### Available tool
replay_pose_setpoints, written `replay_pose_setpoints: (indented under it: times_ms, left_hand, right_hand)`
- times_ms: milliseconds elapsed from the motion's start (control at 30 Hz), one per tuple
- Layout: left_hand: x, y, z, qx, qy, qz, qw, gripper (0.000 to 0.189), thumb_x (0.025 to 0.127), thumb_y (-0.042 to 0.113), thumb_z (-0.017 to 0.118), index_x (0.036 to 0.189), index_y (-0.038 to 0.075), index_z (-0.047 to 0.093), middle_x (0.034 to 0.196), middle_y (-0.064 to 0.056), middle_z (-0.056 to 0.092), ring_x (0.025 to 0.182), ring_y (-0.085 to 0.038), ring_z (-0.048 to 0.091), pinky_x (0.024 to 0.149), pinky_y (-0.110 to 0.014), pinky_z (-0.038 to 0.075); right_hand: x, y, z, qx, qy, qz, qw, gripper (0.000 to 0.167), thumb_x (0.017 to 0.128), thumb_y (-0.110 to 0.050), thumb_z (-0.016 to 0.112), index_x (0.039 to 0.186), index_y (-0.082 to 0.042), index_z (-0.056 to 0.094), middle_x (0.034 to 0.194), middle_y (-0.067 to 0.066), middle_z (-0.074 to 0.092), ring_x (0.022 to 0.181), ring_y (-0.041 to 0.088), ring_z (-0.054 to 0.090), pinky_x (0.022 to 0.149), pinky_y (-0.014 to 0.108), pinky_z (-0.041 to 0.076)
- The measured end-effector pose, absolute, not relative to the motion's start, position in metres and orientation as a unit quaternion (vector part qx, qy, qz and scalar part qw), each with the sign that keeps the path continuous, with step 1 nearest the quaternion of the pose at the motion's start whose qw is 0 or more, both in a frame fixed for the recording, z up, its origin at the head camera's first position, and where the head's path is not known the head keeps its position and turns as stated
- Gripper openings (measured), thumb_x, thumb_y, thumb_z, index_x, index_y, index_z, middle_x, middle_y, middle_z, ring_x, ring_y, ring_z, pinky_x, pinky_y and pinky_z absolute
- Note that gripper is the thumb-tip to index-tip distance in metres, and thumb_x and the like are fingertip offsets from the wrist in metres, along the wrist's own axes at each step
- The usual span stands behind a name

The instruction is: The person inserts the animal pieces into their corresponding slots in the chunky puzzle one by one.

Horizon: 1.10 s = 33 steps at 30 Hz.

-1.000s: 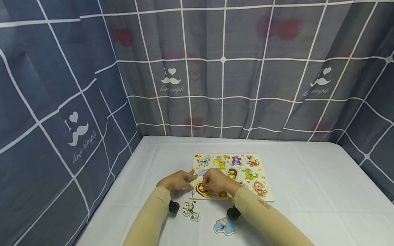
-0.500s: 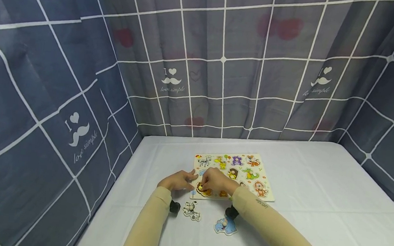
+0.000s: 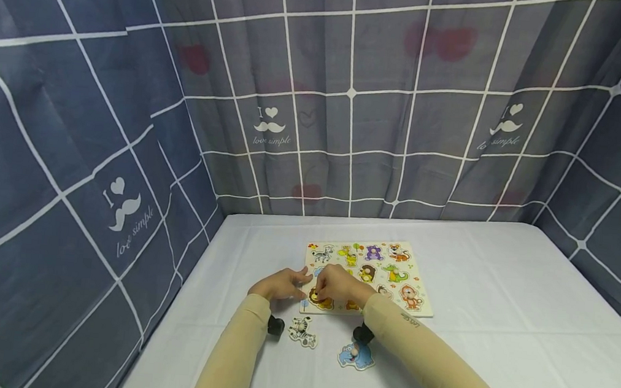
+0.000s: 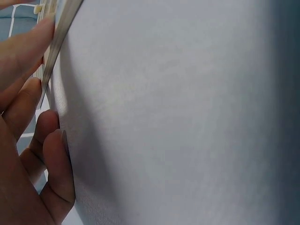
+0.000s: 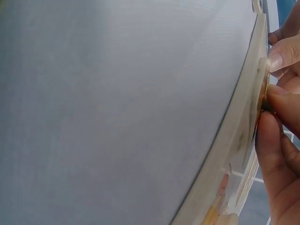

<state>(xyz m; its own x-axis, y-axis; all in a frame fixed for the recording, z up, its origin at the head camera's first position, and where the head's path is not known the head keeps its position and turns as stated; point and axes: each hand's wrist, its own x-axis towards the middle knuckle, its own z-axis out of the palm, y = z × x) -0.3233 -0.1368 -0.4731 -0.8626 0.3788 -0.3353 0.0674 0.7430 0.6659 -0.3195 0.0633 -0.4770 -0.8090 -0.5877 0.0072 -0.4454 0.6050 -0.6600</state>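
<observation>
My right hand (image 3: 337,284) pinches the knob of a lion puzzle piece (image 3: 321,301) at the near left corner of the wooden animal puzzle board (image 3: 426,314). In the right wrist view the lion piece (image 5: 261,89) lies at a slight tilt over the board's surface, one edge raised. My left hand (image 3: 279,284) is spread at the board's left edge, its fingers touching the rim, and a left fingertip (image 5: 277,61) is right at the lion piece. Part of the board's middle is hidden by my right hand.
A zebra piece (image 3: 303,332) and a blue elephant-like piece (image 3: 356,356) lie on the white tablecloth (image 3: 495,302) in front of the board. Several animal pieces, such as a crocodile (image 3: 394,274) and a monkey (image 3: 410,297), are on the board. Grid-patterned curtains (image 3: 317,120) surround the table.
My right hand has shifted very slightly to the left, and the lion piece sits a little lower against the board. My left hand stays at the board's edge.
</observation>
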Motion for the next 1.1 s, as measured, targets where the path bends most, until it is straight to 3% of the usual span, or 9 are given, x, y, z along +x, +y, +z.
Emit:
replay_pose_setpoints:
  times_ms: [400, 1100]
  left_hand:
    - [-0.3229, -0.1371, -0.4738, 0.126, 0.906, 0.331, 0.231, 0.059, 0.087, 0.018, 0.077, 0.142, 0.02, 0.056, 0.164, 0.0, 0.029, 0.154, -0.033, 0.02, 0.125, -0.056, 0.018]
    - [-0.324, -0.1369, -0.474, 0.129, 0.909, 0.319, 0.234, 0.059, 0.087, 0.02, 0.077, 0.142, 0.022, 0.055, 0.164, 0.003, 0.028, 0.155, -0.033, 0.019, 0.125, -0.058, 0.017]
  right_hand:
    - [-0.3202, 0.0646, -0.4788, -0.308, 0.888, -0.327, 0.099, 0.007, 0.082, 0.004, 0.076, 0.079, -0.002, 0.075, 0.078, 0.003, 0.073, 0.066, 0.007, 0.061, 0.058, 0.019, 0.051]
    - [-0.3146, 0.0626, -0.4752, -0.248, 0.906, -0.329, 0.1, 0.004, 0.079, -0.002, 0.081, 0.08, -0.004, 0.077, 0.08, 0.001, 0.073, 0.067, 0.008, 0.062, 0.062, 0.022, 0.055]
